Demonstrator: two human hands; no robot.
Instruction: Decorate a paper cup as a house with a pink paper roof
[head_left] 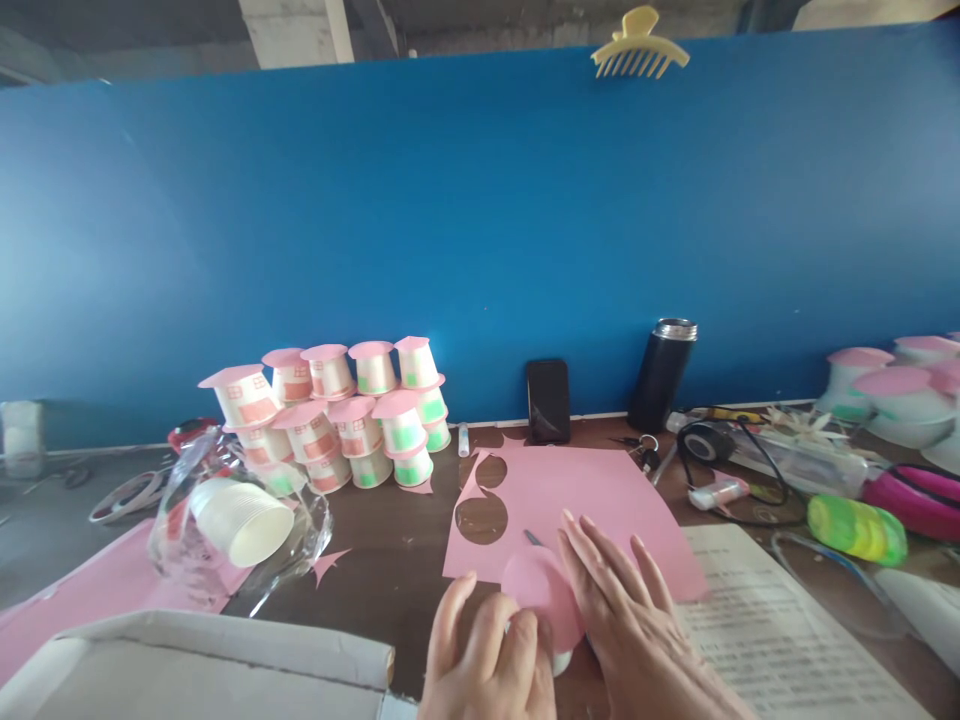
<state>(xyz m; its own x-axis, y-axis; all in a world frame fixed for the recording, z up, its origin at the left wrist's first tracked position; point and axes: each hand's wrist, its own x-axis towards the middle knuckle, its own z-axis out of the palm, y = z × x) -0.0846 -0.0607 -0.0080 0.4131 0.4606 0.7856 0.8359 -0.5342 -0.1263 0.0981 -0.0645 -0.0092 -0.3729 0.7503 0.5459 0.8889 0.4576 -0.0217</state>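
Observation:
A pink paper circle (538,580) lies over the near edge of a larger pink paper sheet (592,490), which has two round holes cut near its left side. My left hand (491,650) has its fingers curled over the circle's near left edge, closed on it. Stretched out flat, my right hand (622,610) rests along the circle's right side and on the sheet. A thin grey pointed tip (532,538) sticks out past the circle's far edge. Something small and white (561,662) shows under the circle between my hands; its kind is hidden.
Stacked paper cups with pink tops (352,425) stand at back left, near wrapped white cups (244,520). A cardboard box (202,665) fills the front left. A phone (548,400) and black bottle (664,375) stand behind; a printed sheet (780,620) and clutter lie right.

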